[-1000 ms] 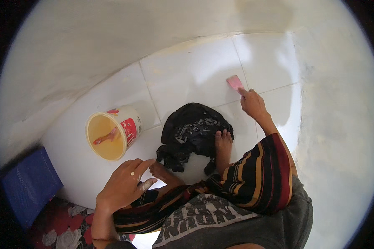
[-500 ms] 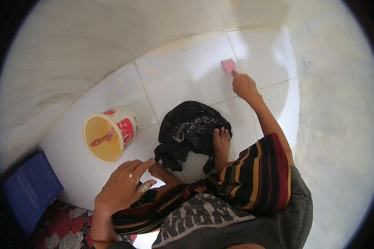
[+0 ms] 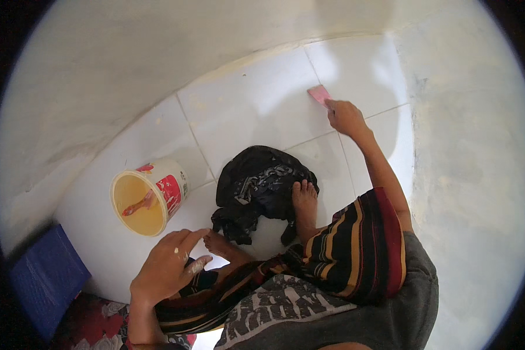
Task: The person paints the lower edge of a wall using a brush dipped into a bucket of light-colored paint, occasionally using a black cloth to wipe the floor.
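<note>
Held out to the far right over the white tiled floor (image 3: 262, 81), my right hand (image 3: 347, 118) is closed around a pink scraper (image 3: 319, 94). The scraper's flat blade points left and away from me, at or close to the tiles. Above my left knee hovers my left hand (image 3: 168, 262), with nothing in it, its fingers apart and light smears on its skin. A crumpled black plastic bag or sheet (image 3: 274, 175) lies by my feet, with greyish marks on it. One of my feet (image 3: 305, 201) touches its right edge.
Left of the black plastic stands a cream bucket (image 3: 178, 175) with a red label; a tool with a reddish handle (image 3: 137, 205) rests inside. A blue panel-like object (image 3: 49, 280) and floral fabric (image 3: 99, 321) lie lower left. Smeared walls (image 3: 128, 64) border the floor.
The view has shifted slightly, moving the bucket and the black plastic a little left in the picture. My right hand keeps the scraper at nearly the same floor area; my left hand stays free.
</note>
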Tool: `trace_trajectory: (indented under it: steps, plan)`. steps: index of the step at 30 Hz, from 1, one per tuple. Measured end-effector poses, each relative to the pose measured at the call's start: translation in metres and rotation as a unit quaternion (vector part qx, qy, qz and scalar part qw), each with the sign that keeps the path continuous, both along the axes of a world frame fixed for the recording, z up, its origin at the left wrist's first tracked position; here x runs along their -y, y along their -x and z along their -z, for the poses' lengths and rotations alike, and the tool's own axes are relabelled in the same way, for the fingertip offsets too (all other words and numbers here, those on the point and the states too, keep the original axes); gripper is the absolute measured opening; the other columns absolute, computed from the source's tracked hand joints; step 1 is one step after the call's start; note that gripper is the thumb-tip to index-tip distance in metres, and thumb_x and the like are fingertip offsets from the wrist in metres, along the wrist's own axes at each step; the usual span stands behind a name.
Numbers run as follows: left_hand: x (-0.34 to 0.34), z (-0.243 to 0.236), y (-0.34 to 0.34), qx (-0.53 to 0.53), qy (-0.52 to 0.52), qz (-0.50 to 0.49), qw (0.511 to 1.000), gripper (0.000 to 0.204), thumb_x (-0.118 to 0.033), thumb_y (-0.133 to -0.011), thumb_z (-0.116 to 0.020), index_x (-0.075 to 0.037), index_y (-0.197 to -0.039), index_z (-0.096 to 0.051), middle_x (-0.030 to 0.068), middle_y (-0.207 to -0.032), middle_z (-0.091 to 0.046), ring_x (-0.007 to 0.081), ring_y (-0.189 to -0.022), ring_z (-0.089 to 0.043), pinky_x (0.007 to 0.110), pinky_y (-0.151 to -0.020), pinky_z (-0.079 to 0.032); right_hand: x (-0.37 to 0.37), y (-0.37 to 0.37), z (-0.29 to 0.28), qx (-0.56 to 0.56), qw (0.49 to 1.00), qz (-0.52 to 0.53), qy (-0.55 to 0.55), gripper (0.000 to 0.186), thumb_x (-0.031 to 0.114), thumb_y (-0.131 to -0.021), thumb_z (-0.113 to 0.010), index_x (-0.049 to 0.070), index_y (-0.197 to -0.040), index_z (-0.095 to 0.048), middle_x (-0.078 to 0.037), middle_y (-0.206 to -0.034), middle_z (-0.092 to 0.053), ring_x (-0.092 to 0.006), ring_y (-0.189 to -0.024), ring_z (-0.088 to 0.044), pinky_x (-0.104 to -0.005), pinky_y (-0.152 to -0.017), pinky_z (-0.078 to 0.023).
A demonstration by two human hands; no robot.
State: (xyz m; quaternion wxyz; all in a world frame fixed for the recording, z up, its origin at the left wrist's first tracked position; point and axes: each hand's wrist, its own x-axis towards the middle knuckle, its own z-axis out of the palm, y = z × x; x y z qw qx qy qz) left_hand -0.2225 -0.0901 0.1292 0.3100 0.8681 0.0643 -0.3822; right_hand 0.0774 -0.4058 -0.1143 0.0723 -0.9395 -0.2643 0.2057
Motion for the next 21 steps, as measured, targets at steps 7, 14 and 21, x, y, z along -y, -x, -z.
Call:
trace_trajectory:
  steps: [7,14,21]
  plan:
    - [-0.001,-0.009,0.008,0.014,-0.063,-0.041,0.997,0.049,-0.030,-0.086,-0.063,-0.008,-0.128,-0.049,0.0160,-0.105,-0.059,0.0335,-0.102,-0.056,0.043,-0.090,-0.045,0.025,0.027,-0.020,-0.003,0.999,0.035,0.014,0.020,0.014,-0.084,-0.050,0.007,-0.100,-0.060,-0.021,-0.087,-0.065,-0.0389,-0.084,-0.063,-0.0506,-0.072,-0.050]
    - [0.001,-0.004,0.003,-0.013,-0.040,-0.027,0.999,0.047,-0.028,-0.087,-0.063,-0.007,-0.127,-0.050,0.0160,-0.104,-0.060,0.0343,-0.101,-0.056,0.043,-0.088,-0.045,0.023,-0.003,0.001,0.039,0.998,0.037,-0.034,0.019,0.014,-0.085,-0.048,0.007,-0.097,-0.060,-0.020,-0.087,-0.065,-0.0392,-0.084,-0.063,-0.0505,-0.072,-0.050]
    - [-0.004,0.001,-0.006,0.038,-0.028,-0.021,0.999,0.044,-0.025,-0.087,-0.063,-0.005,-0.124,-0.051,0.0171,-0.101,-0.060,0.0348,-0.096,-0.057,0.043,-0.085,-0.045,-0.016,-0.050,-0.016,0.021,1.000,0.019,0.008,0.020,0.018,-0.085,-0.047,0.006,-0.095,-0.061,-0.019,-0.091,-0.066,-0.0371,-0.091,-0.063,-0.0501,-0.077,-0.050]
